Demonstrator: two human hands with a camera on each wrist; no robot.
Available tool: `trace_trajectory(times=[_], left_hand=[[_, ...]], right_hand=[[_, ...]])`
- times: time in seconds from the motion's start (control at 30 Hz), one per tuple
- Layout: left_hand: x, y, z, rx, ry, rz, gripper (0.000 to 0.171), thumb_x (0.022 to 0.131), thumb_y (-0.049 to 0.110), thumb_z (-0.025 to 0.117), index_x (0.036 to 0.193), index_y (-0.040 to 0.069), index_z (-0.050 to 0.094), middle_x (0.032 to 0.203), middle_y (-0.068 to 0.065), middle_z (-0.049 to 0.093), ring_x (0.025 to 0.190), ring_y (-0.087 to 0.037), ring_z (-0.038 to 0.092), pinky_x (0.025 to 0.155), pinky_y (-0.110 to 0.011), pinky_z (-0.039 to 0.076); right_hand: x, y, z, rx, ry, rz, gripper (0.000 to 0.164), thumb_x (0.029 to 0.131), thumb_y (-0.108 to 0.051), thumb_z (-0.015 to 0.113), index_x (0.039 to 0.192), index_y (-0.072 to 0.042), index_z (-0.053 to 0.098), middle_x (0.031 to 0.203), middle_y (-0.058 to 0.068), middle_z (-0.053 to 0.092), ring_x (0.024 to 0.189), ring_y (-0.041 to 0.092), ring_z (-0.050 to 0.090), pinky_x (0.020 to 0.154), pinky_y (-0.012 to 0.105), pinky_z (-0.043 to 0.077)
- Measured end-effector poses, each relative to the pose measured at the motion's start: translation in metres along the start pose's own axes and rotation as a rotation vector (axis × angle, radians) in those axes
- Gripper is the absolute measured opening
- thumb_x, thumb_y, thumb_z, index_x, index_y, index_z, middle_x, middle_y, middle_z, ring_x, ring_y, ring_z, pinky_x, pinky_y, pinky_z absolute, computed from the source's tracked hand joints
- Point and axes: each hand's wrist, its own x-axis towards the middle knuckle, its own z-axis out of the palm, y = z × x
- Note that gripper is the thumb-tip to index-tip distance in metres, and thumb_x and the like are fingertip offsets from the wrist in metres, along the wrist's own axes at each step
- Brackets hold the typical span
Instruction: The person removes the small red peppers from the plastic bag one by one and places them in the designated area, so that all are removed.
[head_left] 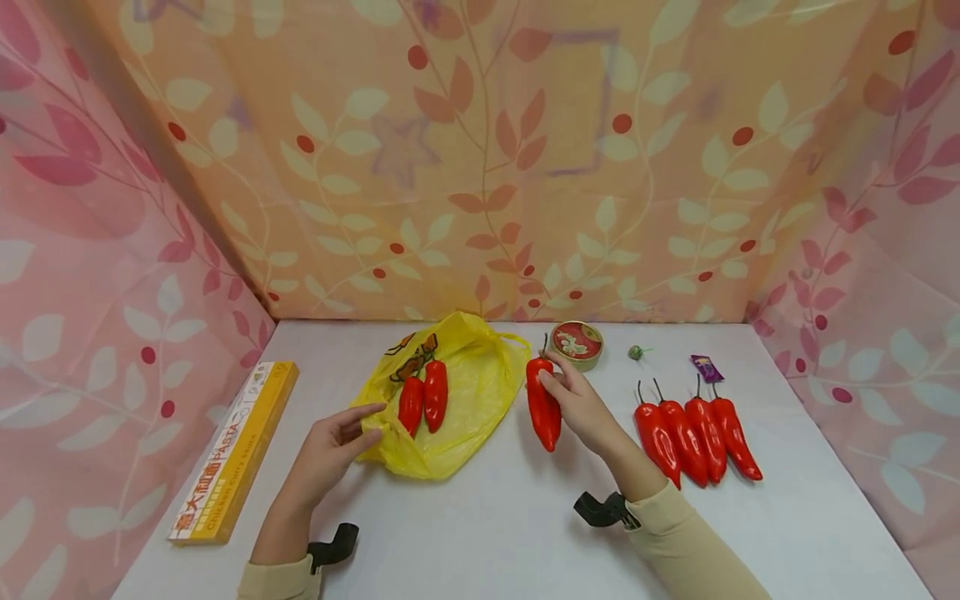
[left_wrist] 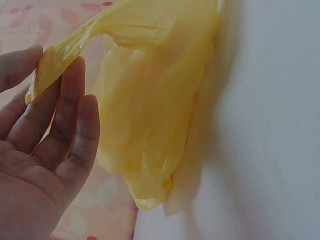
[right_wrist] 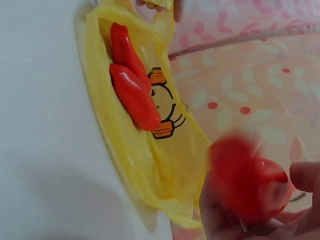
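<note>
When counted from the head view, one held pepper [head_left: 544, 407], two bagged peppers [head_left: 435, 396] and four loose peppers [head_left: 684, 440] are found, seven in all. One yellow bag [head_left: 480, 417], one pasta box [head_left: 236, 450], one round tin [head_left: 577, 343], one small green item [head_left: 636, 352] and one purple packet [head_left: 706, 367] are also seen. The held pepper is gripped between thumb and fingers by the right hand [head_left: 585, 408], stem up and tip down, just beside the bag's right edge. It is glossy and bright red, tapered to a blunt tip, with a thin dark stem. The four others are laid side by side in a row.

From the left wrist, the bag's thin, creased edge is seen pinched by the left hand [left_wrist: 45, 140], its fingers only slightly bent.

From the right wrist, the bag's mouth is seen spread, with two peppers lying against each other inside, beside a black-and-orange drawing [right_wrist: 162, 102]. The held pepper is blurred there, so its outline cannot be told well.
</note>
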Motion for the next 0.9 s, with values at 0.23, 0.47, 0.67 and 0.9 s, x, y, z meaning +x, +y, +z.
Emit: trace_trajectory(times=[0.23, 0.47, 0.67, 0.9], left_hand=[[0.0, 0.002, 0.001, 0.014, 0.009, -0.017, 0.05, 0.094, 0.032, 0.072, 0.139, 0.013, 0.062, 0.138, -0.013, 0.063, 0.116, -0.025, 0.065, 0.088, -0.018, 0.054], [-0.001, 0.004, 0.001, 0.018, 0.003, -0.031, 0.049, 0.094, 0.033, 0.072, 0.139, 0.015, 0.062, 0.139, -0.012, 0.062, 0.118, -0.026, 0.064, 0.088, -0.018, 0.053], [-0.001, 0.003, 0.001, 0.025, 0.008, -0.039, 0.049, 0.094, 0.036, 0.072, 0.138, 0.017, 0.063, 0.139, -0.011, 0.062, 0.116, -0.025, 0.064, 0.087, -0.018, 0.053], [0.0, 0.004, 0.001, 0.027, 0.007, -0.061, 0.049, 0.093, 0.037, 0.072, 0.138, 0.02, 0.063, 0.137, -0.01, 0.064, 0.115, -0.024, 0.063, 0.087, -0.018, 0.053]], right_hand=[[-0.014, 0.01, -0.008, -0.051, 0.065, 0.13, 0.083, 0.092, -0.051, 0.07, 0.154, -0.026, 0.019, 0.136, 0.019, 0.06, 0.115, 0.029, 0.063, 0.089, 0.042, 0.059], [-0.027, 0.023, -0.028, -0.143, 0.144, 0.07, 0.06, 0.089, -0.053, 0.072, 0.14, -0.034, 0.048, 0.131, 0.016, 0.064, 0.112, 0.033, 0.065, 0.08, 0.04, 0.061], [-0.036, 0.031, -0.046, -0.225, 0.117, 0.033, 0.071, 0.085, -0.049, 0.078, 0.146, -0.03, 0.048, 0.137, 0.018, 0.058, 0.123, 0.039, 0.059, 0.084, 0.044, 0.06], [-0.049, 0.034, -0.062, -0.424, 0.163, 0.016, 0.064, 0.09, -0.039, 0.075, 0.148, -0.032, 0.048, 0.134, 0.018, 0.058, 0.118, 0.038, 0.057, 0.074, 0.04, 0.061]])
